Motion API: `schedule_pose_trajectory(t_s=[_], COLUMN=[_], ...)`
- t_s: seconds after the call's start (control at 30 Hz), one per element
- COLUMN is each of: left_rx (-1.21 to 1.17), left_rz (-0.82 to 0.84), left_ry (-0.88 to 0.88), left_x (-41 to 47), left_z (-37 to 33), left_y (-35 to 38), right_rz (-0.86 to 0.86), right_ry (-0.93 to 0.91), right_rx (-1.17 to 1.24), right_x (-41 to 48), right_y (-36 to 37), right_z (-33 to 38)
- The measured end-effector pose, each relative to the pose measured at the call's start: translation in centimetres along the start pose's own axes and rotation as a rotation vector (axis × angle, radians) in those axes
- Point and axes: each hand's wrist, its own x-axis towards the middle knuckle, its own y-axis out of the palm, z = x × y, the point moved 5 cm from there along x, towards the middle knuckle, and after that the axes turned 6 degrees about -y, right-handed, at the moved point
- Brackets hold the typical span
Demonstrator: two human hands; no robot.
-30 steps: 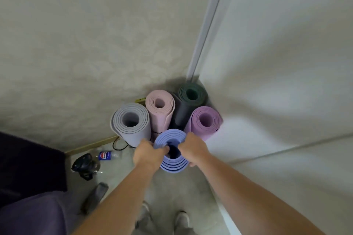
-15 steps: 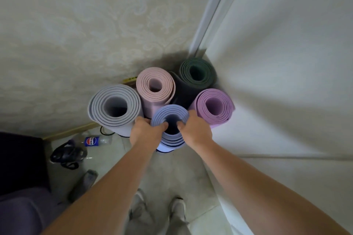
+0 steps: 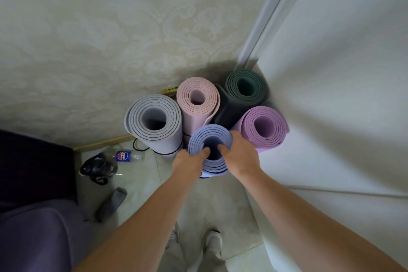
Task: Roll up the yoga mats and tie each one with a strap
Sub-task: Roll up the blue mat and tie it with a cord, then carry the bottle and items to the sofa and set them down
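Note:
Several rolled yoga mats stand upright in the room's corner. The blue mat (image 3: 209, 139) is nearest me. My left hand (image 3: 188, 161) grips its near-left rim, thumb hooked into the hollow core. My right hand (image 3: 239, 154) grips the near-right rim the same way. Behind it stand a grey mat (image 3: 154, 117), a pink mat (image 3: 196, 101), a dark green mat (image 3: 246, 86) and a purple mat (image 3: 263, 128). Black straps (image 3: 141, 148) loop round the lower parts of the grey and pink mats.
A patterned wall runs on the left and a white door or panel (image 3: 331, 95) on the right. A plastic bottle (image 3: 123, 156), a black bag (image 3: 97, 168) and a grey sock (image 3: 112, 203) lie on the tiled floor. Dark furniture (image 3: 33, 172) stands far left.
The view has drawn closer and tilted down a little. Both hands keep hold of the blue mat's top rim, which sits a bit nearer the other rolls.

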Motion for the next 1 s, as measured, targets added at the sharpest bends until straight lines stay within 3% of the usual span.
schedule_pose_trajectory(t_s=[0.1, 0.2, 0.37, 0.57, 0.73, 0.9, 1.0], left_rx=[-0.049, -0.126, -0.268, -0.291, -0.275, -0.3, -0.323], left_rz=[0.032, 0.023, 0.013, 0.025, 0.039, -0.04, -0.078], left_ry=[0.027, 0.022, 0.002, 0.045, 0.044, -0.042, -0.079], left_x=[-0.3, -0.2, -0.4, -1.0, -0.1, -0.3, 0.4], left_z=[-0.2, 0.5, 1.9, 2.7, 4.0, 6.0, 7.1], left_y=[0.3, 0.4, 0.4, 0.0, -0.6, -3.7, -6.6], right_rz=[-0.063, -0.173, -0.406, -0.273, -0.296, -0.333, -0.265], right_ry=[0.006, 0.007, -0.315, -0.461, -0.455, -0.556, -0.649], right_rx=[0.031, -0.09, -0.169, -0.019, 0.093, 0.06, 0.031], right_x=[-0.3, -1.8, -3.7, -3.8, -3.7, -3.9, -4.6], right_y=[-0.2, -1.4, -2.7, -0.7, 0.7, 1.6, 3.3], right_z=[-0.4, -0.6, 1.7, 4.3, 4.3, 5.3, 8.3])
